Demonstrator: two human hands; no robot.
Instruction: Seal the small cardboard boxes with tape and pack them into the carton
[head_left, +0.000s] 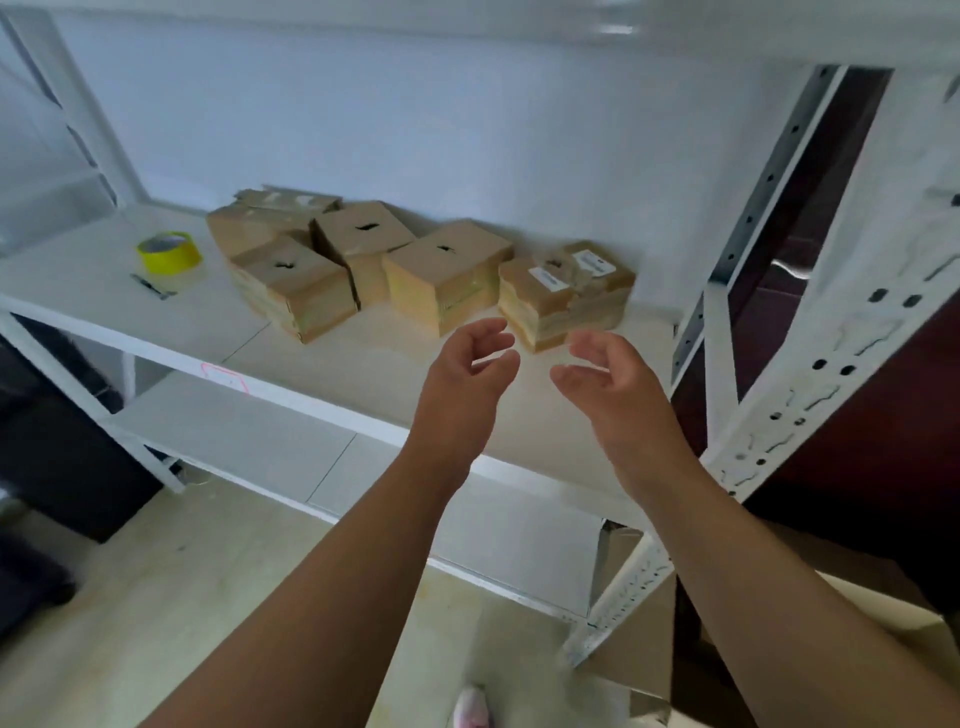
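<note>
Small cardboard boxes lie just past the left hand and right hand, which hover apart, fingers loosely curled and spread, gripping nothing. The boxes cluster on a white shelf, the nearest labelled box right before the fingertips. Farther left sits a yellow tape roll.

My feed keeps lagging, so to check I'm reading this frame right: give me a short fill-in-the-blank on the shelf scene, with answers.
1. The tape roll on the shelf is ____ in colour.
2. The left hand and right hand both hold ____.
3. The two small boxes nearest the hands carry ____ labels.
4. The tape roll lies to the ____ of all the small boxes.
Answers: yellow, nothing, white, left.
</note>
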